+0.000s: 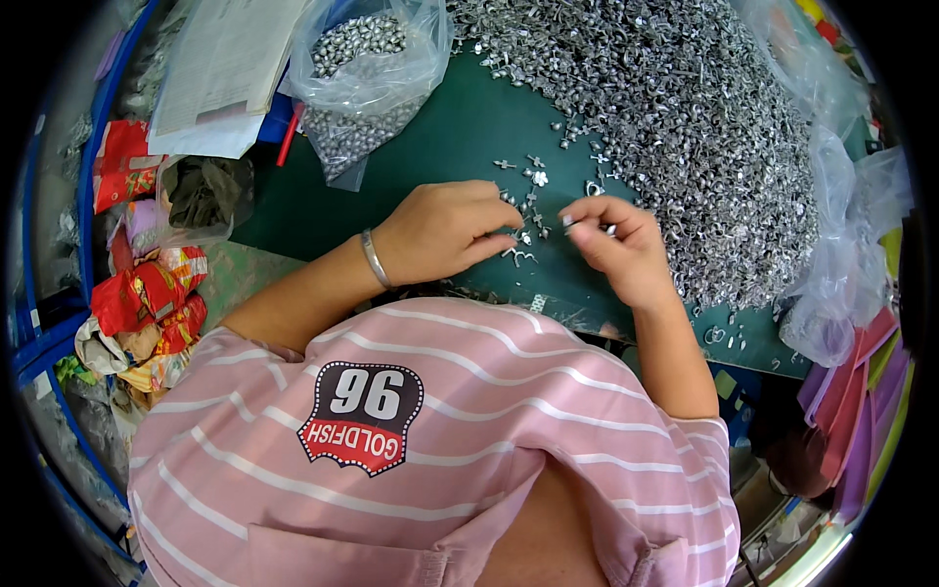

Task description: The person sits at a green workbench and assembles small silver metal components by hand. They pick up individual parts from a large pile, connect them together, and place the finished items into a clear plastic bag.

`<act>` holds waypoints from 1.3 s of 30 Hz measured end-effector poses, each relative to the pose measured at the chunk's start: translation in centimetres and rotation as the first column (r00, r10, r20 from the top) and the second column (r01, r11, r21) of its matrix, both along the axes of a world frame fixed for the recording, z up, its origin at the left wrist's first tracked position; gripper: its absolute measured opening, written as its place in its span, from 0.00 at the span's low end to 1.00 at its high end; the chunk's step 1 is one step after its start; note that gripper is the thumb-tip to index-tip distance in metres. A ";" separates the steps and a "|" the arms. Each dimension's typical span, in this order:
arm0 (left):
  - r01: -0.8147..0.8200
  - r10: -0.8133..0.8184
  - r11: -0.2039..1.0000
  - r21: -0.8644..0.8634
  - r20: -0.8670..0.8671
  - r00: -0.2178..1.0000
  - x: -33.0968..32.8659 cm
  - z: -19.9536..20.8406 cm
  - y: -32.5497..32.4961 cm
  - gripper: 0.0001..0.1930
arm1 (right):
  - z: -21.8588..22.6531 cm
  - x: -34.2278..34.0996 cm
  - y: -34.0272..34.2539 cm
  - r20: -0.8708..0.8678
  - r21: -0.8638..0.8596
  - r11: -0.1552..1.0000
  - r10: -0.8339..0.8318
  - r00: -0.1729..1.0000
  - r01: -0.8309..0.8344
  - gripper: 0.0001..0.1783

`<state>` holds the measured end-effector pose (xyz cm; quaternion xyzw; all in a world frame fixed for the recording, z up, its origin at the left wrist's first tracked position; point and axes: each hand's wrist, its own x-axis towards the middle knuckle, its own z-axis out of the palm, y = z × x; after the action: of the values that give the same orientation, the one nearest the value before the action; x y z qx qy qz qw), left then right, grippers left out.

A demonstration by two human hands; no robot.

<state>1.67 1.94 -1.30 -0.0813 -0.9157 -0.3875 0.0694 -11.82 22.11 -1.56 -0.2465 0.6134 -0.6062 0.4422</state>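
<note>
My left hand (445,233), with a silver bangle (373,258) on its wrist, rests on the green tabletop (411,161). Its fingers are half bent, and a gap shows between thumb and forefinger. Beside these fingertips lies a loose cluster of small silver metal charms (531,207), some shaped like crosses and one like a flower. Just right of the cluster, my right hand (618,245) is closed in a pinch. A small silver charm (568,222) shows at its fingertips, and more shiny metal (610,230) peeks out from under the curled fingers.
A big heap of small silver metal parts (685,127) covers the table's right and far side. A clear bag of silver beads (362,88) stands at far left, near papers (230,68) and a red pen (290,135). Plastic bags (831,245) hang over the right edge.
</note>
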 end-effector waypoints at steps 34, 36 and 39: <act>-0.383 0.164 0.758 0.528 0.414 0.895 -1.3 0.4 -1.4 0.06 | 0.3 1.4 -2.7 -0.833 0.158 0.987 0.146 0.534 -0.024 0.05; -0.443 0.028 0.467 0.765 0.488 0.872 -1.4 -0.1 -2.4 0.08 | 0.5 1.3 -2.8 -0.831 0.135 0.987 0.162 0.533 -0.090 0.05; -0.425 -0.055 0.208 0.881 0.444 0.894 -1.2 -0.6 -2.4 0.10 | 1.1 2.3 -2.9 -0.833 0.324 0.934 0.357 0.423 -0.151 0.05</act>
<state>0.43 -0.48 -1.95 0.1694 -0.4735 -0.8639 -0.0283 -9.54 19.16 -0.43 -0.5677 0.7648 -0.2522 0.1708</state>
